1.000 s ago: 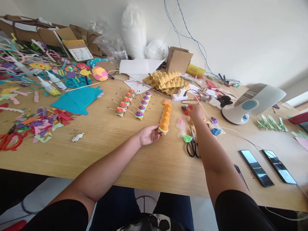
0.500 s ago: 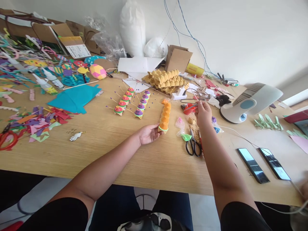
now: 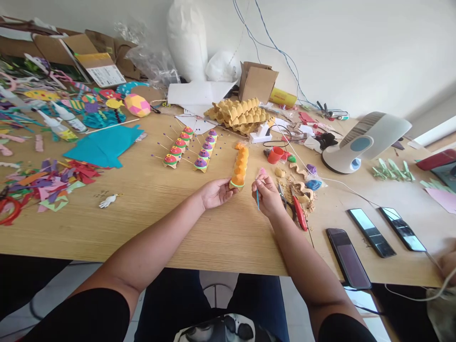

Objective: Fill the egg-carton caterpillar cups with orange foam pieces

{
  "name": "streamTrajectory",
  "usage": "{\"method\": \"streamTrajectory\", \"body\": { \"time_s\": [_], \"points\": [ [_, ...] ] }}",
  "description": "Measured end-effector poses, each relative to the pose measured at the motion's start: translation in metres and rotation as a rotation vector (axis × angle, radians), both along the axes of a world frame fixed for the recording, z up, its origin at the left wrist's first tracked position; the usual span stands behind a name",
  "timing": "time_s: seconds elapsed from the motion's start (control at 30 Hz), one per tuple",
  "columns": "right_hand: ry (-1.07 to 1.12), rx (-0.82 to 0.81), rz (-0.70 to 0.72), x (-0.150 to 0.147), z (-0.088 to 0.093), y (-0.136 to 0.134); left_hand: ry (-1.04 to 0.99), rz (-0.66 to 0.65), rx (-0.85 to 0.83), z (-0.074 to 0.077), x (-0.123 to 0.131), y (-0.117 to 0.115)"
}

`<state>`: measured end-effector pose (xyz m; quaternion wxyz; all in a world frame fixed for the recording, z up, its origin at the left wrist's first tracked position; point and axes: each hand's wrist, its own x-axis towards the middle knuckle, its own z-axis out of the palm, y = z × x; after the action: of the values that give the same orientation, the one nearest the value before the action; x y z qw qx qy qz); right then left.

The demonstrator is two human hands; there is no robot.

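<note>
My left hand point(image 3: 217, 192) grips the near end of an orange egg-carton strip point(image 3: 241, 164), which has a light green rim at that end. Just right of it, my right hand point(image 3: 267, 194) is closed on a thin blue stick point(image 3: 258, 199) that pokes out below the fingers; its other end is hard to make out. Beyond my left hand stand two finished-looking strips, a red and green one point(image 3: 176, 154) and a purple one point(image 3: 204, 153), with pins sticking out. A red cup point(image 3: 275, 155) stands beyond my right hand.
Scissors point(image 3: 281, 194) and a red cutter point(image 3: 299, 209) lie beside my right hand. Phones point(image 3: 348, 256) and a white fan point(image 3: 363, 142) are at the right. Egg cartons point(image 3: 238, 116) are stacked at the back. Paper scraps point(image 3: 67, 178) and a turquoise sheet point(image 3: 103, 145) lie left.
My right hand has come back from near the red cup toward me, bringing the blue stick beside the orange strip. My left hand still holds the strip. The view has shifted slightly.
</note>
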<state>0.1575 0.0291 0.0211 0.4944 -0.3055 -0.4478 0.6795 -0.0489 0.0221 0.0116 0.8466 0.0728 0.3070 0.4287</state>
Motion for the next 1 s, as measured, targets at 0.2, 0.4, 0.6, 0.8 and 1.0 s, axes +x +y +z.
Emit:
{"method": "streamTrajectory", "body": {
  "time_s": [0.2,0.4,0.6,0.8,1.0],
  "points": [
    [0.071,-0.155,0.053,0.009,0.001,-0.001,0.014,-0.003,-0.017,0.0,-0.001,0.0],
    [0.092,-0.13,0.062,0.01,0.0,0.0,0.033,0.009,-0.028,0.002,-0.001,-0.001],
    [0.083,-0.097,0.082,0.01,-0.005,0.001,0.004,0.028,-0.057,0.004,0.001,-0.002],
    [0.059,-0.059,0.054,0.008,-0.004,-0.002,0.007,0.065,-0.043,0.006,0.004,-0.005],
    [-0.049,-0.011,0.028,0.009,-0.009,0.001,0.028,0.038,-0.021,0.004,0.006,-0.006]
  ]
}}
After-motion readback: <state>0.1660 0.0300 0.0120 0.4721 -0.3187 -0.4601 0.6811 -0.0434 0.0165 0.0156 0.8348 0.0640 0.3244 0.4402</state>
